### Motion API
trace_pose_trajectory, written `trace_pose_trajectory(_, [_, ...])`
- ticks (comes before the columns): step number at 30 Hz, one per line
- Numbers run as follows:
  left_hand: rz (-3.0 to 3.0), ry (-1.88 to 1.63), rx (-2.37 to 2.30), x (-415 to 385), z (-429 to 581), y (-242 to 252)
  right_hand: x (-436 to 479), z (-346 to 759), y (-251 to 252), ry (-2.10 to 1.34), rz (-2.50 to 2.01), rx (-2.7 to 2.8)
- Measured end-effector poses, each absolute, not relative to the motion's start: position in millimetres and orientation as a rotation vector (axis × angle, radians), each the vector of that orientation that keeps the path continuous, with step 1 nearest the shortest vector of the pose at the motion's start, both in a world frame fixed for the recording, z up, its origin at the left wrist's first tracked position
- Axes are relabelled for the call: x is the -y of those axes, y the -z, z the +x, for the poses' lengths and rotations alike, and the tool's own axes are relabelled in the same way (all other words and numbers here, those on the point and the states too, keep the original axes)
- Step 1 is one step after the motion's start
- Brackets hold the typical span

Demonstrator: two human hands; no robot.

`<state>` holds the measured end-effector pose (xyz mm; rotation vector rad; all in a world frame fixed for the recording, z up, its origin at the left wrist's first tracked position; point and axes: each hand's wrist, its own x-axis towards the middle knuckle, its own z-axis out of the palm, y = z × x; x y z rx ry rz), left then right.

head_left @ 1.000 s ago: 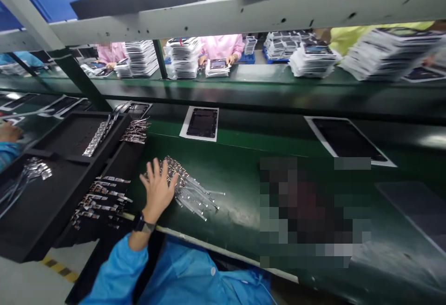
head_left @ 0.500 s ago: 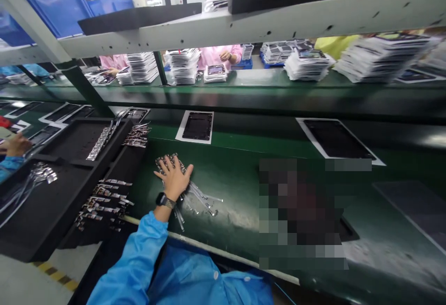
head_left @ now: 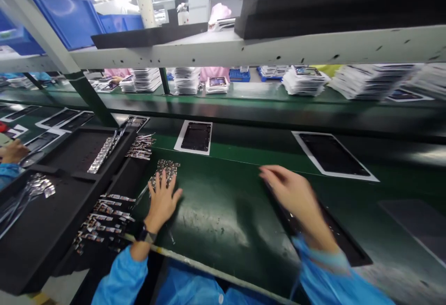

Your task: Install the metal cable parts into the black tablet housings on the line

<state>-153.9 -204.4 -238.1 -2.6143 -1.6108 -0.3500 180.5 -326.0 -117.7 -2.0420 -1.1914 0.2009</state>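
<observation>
My left hand [head_left: 162, 200] is lying flat, fingers spread, on the small parts [head_left: 164, 170]; my right hand [head_left: 294, 193] is resting open on the dark panel [head_left: 344, 244]; nothing is lifted yet.

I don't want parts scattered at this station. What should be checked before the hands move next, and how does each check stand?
1. Left hand lies flat on the pile of small flex parts, fingers spread: ok.
2. The pile lies wholly on the green belt, beside the black tray: ok.
3. Right hand touches the dark panel beneath it: cannot tell, the hand is blurred.
4. The panel on the white sheet ahead is apart from both hands: ok.
5. The co-worker's hand at far left is apart from the pile: ok.
</observation>
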Motion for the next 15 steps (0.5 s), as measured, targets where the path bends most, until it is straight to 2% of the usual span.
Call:
trace_pose_trajectory(1, [-2.598,0.38,1.606,214.4,-152.4,244.0,284.4,166.1,116.5,-0.423,-2.139,1.175])
trace_pose_trajectory(6, [-2.735,0.415,1.305,221.8,-168.3,261.1,115.5,104.3,135.6,-0.616,-2.306,1.03])
trace_pose_trajectory(9, [-2.766,0.471,1.336,220.4,-182.4,251.9,80.1,85.4,157.8,-0.625,-2.369,0.927])
trace_pose_trajectory(12, [-2.781,0.542,1.62,243.1,-194.0,233.1,67.1,78.5,176.4,-0.588,-2.41,0.851])
trace_pose_trajectory(15, [-3.092,0.588,1.769,281.8,-221.7,205.6,53.8,72.8,189.0,-0.548,-2.438,0.812])
